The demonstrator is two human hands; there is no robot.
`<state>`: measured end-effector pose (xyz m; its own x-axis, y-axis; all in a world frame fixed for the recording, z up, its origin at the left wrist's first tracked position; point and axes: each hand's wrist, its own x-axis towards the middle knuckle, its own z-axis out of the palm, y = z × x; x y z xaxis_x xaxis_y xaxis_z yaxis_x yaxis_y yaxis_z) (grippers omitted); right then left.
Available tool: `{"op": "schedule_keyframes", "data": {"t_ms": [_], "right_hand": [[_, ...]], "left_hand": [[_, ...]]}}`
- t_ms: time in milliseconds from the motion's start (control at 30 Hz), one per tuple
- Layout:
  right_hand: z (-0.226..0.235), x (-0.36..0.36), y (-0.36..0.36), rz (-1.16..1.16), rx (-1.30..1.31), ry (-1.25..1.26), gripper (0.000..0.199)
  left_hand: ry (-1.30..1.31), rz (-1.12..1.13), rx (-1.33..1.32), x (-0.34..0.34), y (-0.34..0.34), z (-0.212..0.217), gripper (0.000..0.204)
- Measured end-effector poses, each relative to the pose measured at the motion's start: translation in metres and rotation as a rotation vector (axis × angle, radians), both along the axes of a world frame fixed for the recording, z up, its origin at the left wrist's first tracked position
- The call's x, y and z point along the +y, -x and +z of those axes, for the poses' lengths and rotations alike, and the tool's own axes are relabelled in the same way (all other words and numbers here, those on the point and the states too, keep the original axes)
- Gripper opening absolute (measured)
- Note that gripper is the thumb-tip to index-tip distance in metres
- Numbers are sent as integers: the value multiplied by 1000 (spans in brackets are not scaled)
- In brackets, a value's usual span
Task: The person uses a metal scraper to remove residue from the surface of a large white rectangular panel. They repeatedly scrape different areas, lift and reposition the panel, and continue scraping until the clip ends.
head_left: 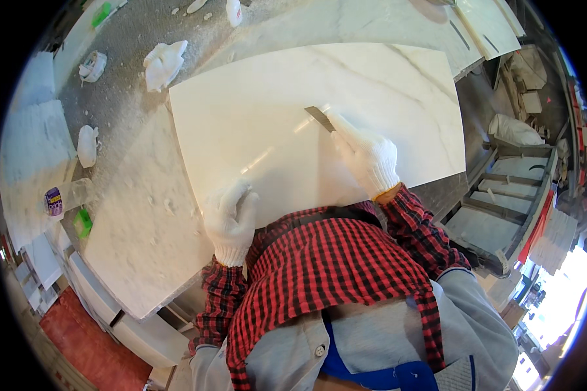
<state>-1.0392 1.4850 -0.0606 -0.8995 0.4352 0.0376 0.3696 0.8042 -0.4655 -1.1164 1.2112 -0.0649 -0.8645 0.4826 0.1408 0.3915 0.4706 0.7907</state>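
Observation:
A large white marble slab [267,124] with faint grey veins lies flat on a dusty stone worktable [143,215]. My right hand [365,156], in a white knit glove, grips a flat metal scraper blade [319,118] and presses its end onto the slab's middle. Also gloved, my left hand [230,220] rests with fingers curled on the slab's near edge, holding nothing. Red-and-black checked sleeves cover both forearms.
Crumpled white rags [164,63] lie on the dusty table at the far left, with a clear bottle [65,199] and a green item [82,223] at the left edge. More stone slabs [486,26] are stacked at the far right. Racks of tiles [502,195] stand lower right.

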Motion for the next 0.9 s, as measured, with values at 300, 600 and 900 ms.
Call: {"op": "schedule_keyframes", "data": {"t_ms": [300,600,900], "right_hand": [[-12,-9,8,115,-62,-113,31],[-19,-7,14,145,-53,-115,33],[-25,-28,-2,181,-94,-115,35]], "left_hand": [[51,12,239,6,5,-19,35],[-37,30,207,11,11,-30,28],[-7,14,175,3,8,-25,27]]}}
